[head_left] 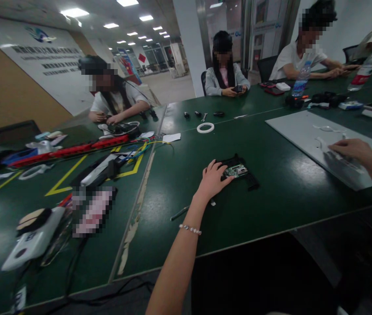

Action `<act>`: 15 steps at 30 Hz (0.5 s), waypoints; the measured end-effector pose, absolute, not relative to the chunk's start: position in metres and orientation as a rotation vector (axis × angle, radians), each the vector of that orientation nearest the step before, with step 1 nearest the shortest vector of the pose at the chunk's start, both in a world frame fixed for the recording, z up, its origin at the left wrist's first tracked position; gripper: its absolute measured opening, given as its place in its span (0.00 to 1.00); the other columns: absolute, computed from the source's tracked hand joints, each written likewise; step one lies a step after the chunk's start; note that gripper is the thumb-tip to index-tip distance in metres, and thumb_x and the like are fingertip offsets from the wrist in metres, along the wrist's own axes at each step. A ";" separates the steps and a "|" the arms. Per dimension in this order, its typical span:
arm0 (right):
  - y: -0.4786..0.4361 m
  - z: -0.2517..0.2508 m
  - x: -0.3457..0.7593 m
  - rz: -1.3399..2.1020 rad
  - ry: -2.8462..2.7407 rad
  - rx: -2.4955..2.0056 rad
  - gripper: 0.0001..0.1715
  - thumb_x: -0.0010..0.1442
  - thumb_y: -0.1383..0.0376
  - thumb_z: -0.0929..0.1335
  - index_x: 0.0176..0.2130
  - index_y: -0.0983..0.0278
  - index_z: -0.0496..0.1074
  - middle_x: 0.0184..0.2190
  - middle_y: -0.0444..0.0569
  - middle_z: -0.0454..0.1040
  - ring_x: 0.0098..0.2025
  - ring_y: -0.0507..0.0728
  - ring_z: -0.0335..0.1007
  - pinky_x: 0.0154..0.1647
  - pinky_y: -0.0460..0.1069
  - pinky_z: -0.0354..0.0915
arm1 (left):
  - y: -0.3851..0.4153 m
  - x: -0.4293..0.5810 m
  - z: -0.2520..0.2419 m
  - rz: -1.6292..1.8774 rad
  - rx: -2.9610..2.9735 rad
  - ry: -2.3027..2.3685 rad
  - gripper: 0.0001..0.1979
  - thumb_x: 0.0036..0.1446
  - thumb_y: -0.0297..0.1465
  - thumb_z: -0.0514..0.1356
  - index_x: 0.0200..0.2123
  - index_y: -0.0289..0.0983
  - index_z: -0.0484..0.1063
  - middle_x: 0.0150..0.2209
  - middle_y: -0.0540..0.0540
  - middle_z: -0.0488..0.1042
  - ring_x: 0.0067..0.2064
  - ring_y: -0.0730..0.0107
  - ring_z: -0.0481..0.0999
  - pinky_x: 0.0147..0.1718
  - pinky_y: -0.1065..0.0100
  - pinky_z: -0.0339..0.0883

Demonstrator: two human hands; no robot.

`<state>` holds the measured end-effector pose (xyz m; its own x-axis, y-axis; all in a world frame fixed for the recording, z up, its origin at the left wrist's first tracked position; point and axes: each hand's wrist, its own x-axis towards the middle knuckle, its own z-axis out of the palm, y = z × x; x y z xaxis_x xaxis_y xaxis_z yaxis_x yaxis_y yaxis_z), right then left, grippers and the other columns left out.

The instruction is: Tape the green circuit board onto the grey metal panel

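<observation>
My left hand [214, 177] is at the left end of a green circuit board [237, 170] set in a black plastic frame [252, 180] on the table. Its thumb and fingers curve around that end and hide part of it. Over to the right, my right hand [353, 151] has its fingers closed on a crumpled, whitish see-through plastic piece [337, 156]. This piece is on or just above a pale grey board [291, 124]; whether it touches cannot be made out. Another thin whitish strip [328, 128] lies farther back on the board.
Beyond the frame are a white tape roll [205, 127], a small wrench [204, 117] and small black parts [198, 113]. A thin dark rod [179, 213] lies near my left forearm. Cables and a red strip [84, 148] fill the left table. Several people sit around; bottles [301, 81] stand back right.
</observation>
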<state>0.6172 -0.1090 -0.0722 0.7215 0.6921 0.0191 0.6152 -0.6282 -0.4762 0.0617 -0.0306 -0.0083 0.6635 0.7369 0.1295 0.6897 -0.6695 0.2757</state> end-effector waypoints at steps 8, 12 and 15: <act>-0.119 -0.066 0.600 0.338 -0.886 -2.230 0.07 0.45 0.64 0.76 0.25 0.61 0.75 0.24 0.49 0.72 0.27 0.56 0.64 0.38 0.57 0.62 | -0.032 0.062 -0.009 0.343 2.675 1.162 0.27 0.62 0.49 0.50 0.58 0.41 0.64 0.63 0.42 0.60 0.68 0.51 0.47 0.61 0.44 0.51; -0.121 -0.053 0.596 0.543 -0.572 -1.721 0.06 0.50 0.73 0.71 0.28 0.62 0.74 0.25 0.50 0.71 0.25 0.53 0.67 0.35 0.54 0.66 | -0.032 0.061 -0.009 0.335 2.678 1.150 0.27 0.62 0.49 0.50 0.58 0.41 0.64 0.63 0.42 0.60 0.68 0.51 0.46 0.61 0.44 0.50; -0.118 -0.042 0.597 0.359 -0.343 -1.582 0.17 0.44 0.81 0.71 0.32 0.62 0.75 0.24 0.51 0.72 0.23 0.54 0.69 0.35 0.56 0.67 | -0.032 0.061 -0.009 0.333 2.680 1.148 0.27 0.62 0.48 0.50 0.59 0.41 0.63 0.63 0.42 0.60 0.68 0.51 0.46 0.61 0.44 0.50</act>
<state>0.5965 -0.1176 -0.0418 0.9023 0.4307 -0.0183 -0.0011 -0.0402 -0.9992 0.0606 -0.0321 -0.0087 0.6717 0.7302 0.1249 0.6835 -0.6759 0.2755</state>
